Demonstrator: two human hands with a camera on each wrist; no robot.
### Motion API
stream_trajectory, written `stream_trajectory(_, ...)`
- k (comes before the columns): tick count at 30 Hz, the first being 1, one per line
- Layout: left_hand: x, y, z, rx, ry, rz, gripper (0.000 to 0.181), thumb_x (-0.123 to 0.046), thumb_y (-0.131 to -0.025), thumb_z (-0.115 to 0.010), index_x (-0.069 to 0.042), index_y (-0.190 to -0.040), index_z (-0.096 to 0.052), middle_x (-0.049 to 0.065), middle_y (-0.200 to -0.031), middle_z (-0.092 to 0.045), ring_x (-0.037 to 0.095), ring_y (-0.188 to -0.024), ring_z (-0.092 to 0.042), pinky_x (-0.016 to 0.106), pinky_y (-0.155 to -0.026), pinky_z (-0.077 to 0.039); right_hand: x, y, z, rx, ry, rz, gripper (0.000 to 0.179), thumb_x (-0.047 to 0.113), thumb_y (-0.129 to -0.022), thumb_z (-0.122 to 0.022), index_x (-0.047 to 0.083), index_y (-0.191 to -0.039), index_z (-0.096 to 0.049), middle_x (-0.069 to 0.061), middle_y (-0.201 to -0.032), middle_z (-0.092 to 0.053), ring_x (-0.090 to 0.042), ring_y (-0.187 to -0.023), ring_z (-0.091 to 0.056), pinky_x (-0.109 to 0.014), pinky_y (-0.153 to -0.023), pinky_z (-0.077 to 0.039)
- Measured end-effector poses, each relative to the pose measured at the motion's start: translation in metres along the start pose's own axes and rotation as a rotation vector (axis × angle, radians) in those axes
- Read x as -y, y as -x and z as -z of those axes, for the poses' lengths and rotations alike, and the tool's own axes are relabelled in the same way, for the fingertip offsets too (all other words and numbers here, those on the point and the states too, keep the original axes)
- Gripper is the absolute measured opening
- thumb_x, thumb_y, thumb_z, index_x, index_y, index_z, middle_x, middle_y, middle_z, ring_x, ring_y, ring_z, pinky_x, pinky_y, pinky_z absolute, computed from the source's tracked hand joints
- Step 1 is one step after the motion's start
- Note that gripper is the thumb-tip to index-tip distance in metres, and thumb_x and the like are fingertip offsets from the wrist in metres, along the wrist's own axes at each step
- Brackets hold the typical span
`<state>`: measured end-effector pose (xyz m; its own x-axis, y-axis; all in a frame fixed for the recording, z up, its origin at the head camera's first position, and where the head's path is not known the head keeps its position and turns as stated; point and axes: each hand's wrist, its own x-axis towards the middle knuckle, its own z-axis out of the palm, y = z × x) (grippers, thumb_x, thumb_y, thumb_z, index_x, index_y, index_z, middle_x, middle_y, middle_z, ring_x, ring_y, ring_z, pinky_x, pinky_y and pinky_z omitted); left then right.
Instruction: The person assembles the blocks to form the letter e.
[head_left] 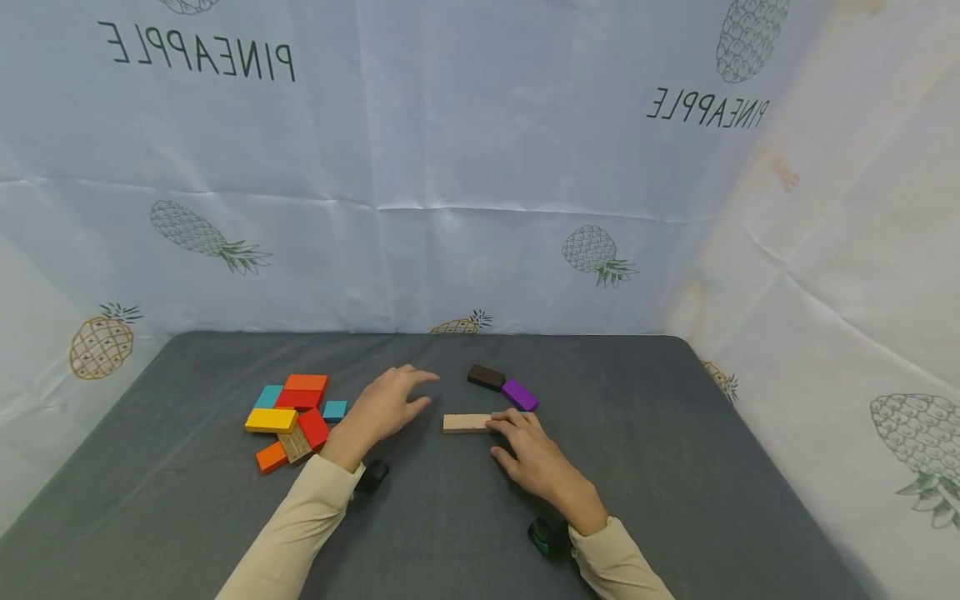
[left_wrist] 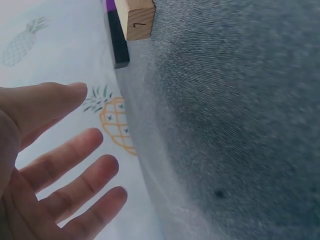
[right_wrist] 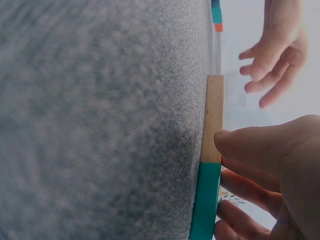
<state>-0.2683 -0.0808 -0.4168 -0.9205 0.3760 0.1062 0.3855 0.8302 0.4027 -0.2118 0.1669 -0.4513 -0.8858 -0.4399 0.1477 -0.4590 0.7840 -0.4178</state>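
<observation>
My right hand [head_left: 536, 458] is low over a row of two blocks, its fingertips at their upper edge. One is a plain wooden block [head_left: 465, 423]; a teal block [right_wrist: 206, 200] lies end to end with it, mostly hidden under the fingers in the head view. In the right wrist view the thumb overlaps the wooden block, but the head view shows the thumb apart from it, on the near side. My left hand [head_left: 382, 407] hovers to the left of the row, holding nothing, fingers spread and relaxed.
Behind the row lie a dark brown block [head_left: 486, 377] and a purple block [head_left: 520, 395]. At the left is a pile of several blocks, including a yellow block [head_left: 272, 420], with a small blue block [head_left: 335, 410] beside it. A printed curtain [head_left: 450, 150] hangs behind the grey table [head_left: 675, 500].
</observation>
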Motion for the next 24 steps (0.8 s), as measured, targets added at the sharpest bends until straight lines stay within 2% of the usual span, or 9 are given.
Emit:
stream_trajectory(4,0.002,0.007,0.002,-0.003,0.015,0.015,0.042,-0.018,-0.092,-0.071,-0.015,-0.134,-0.063,0.013,-0.135,-0.061,0.035,-0.125,-0.056,0.054,-0.101,-0.048,0.001,0.001,0.001,0.000,-0.007,-0.001,0.036,0.014,-0.096,-0.065,0.003,-0.131,-0.062,-0.010,-0.133,-0.057,-0.031,-0.122,-0.048,-0.049,-0.099,-0.048)
stream_trajectory(13,0.013,0.022,0.011,-0.038,0.034,-0.005,0.041,-0.015,-0.092,-0.071,-0.011,-0.132,-0.064,0.015,-0.129,-0.064,0.036,-0.119,-0.059,0.055,-0.097,-0.050,0.003,0.001,0.002,0.012,-0.002,-0.012,0.036,0.012,-0.096,-0.065,0.002,-0.130,-0.062,-0.011,-0.133,-0.056,-0.031,-0.122,-0.048,-0.050,-0.099,-0.048)
stream_trajectory(24,0.027,0.038,0.022,-0.038,0.075,0.014,0.042,-0.014,-0.092,-0.071,-0.010,-0.133,-0.063,0.018,-0.131,-0.062,0.039,-0.120,-0.058,0.058,-0.098,-0.049,0.004,0.000,0.003,0.007,-0.007,-0.017,0.036,0.014,-0.096,-0.065,0.004,-0.131,-0.061,-0.010,-0.134,-0.056,-0.032,-0.124,-0.048,-0.050,-0.098,-0.048)
